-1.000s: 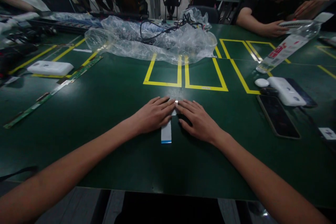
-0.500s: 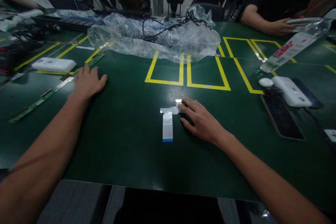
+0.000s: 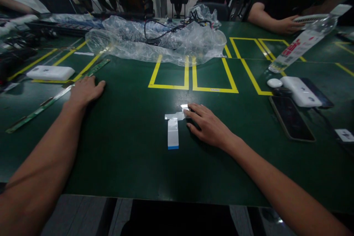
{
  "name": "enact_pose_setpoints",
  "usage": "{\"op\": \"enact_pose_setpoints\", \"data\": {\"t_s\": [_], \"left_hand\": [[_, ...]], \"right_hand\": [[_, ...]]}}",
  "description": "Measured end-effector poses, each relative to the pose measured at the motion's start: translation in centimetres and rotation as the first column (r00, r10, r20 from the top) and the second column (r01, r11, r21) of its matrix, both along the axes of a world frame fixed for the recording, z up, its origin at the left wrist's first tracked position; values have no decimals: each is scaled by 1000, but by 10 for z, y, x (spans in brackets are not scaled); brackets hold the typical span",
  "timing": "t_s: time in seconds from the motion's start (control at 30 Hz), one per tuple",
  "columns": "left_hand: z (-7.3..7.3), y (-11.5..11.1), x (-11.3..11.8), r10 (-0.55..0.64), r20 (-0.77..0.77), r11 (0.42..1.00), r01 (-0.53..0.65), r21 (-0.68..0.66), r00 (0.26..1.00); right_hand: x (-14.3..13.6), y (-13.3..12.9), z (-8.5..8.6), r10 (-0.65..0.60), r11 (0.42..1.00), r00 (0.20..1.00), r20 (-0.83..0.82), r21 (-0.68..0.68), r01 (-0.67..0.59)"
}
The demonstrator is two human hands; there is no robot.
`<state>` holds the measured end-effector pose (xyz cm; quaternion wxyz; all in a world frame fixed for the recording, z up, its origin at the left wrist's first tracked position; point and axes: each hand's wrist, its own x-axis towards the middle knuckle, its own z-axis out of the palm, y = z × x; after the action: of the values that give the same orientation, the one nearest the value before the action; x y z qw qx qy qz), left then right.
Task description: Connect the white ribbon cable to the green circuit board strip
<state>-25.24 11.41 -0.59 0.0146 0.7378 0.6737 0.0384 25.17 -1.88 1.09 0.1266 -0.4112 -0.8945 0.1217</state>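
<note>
My left hand (image 3: 86,90) lies palm down with its fingers spread, across the middle of a long, narrow green circuit board strip (image 3: 41,107). Part of the strip is hidden under that hand; its far end shows beyond the fingers. My right hand (image 3: 208,123) rests with extended fingers at the right end of a white flat ribbon cable (image 3: 173,132). Its fingertips touch the cable near a shiny end piece. The cable is bent into a rough T shape, with a blue-edged end towards me. Both lie on the dark green table (image 3: 129,155).
Clear plastic wrap (image 3: 155,49) with black cables (image 3: 166,31) lies across the back. A white box-like device (image 3: 50,73) sits at left. At right are a phone (image 3: 291,118), another white device (image 3: 301,91) and a bottle (image 3: 301,48). A person's hand (image 3: 290,25) is behind the bottle.
The view has turned slightly, so most things appear a little further left. Both hands stay in nearly the same places, with the right fingertips still on the ribbon cable.
</note>
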Motion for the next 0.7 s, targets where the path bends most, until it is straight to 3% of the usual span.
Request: {"op": "enact_pose_setpoints", "data": {"t_s": [0.1, 0.13, 0.27, 0.37, 0.43, 0.5, 0.57, 0.7], "left_hand": [[3, 2, 28, 94, -46, 996, -94, -7, 995], [4, 1, 43, 70, -51, 997, -71, -23, 996], [6, -22, 130, -219, -54, 974, 216, -68, 974], [12, -63, 202, -455, -16, 888, 453, -76, 890], [16, -91, 238, -595, 25, 800, 595, -80, 803], [18, -112, 258, -669, 50, 738, 671, -63, 741], [18, -122, 263, -692, 60, 718, 694, -43, 719], [20, -119, 256, -713, 71, 697, 716, -37, 698]], "right_hand": [[0, 1, -1, 7, 1000, 1000, -2, -4, -7], [0, 1, -2, 9, 1000, 1000, 2, -6, -9], [-1, 2, -3, 22, 1000, 999, 37, -23, -21], [-3, 2, -4, 18, 1000, 998, 56, -17, -17], [-5, 1, -5, 15, 1000, 997, 71, 3, -15], [-7, 0, -5, 25, 999, 996, 91, 18, -27], [-9, -1, -5, 41, 999, 994, 106, 22, -43], [-10, -2, -2, 36, 999, 993, 109, 13, -38]]}}
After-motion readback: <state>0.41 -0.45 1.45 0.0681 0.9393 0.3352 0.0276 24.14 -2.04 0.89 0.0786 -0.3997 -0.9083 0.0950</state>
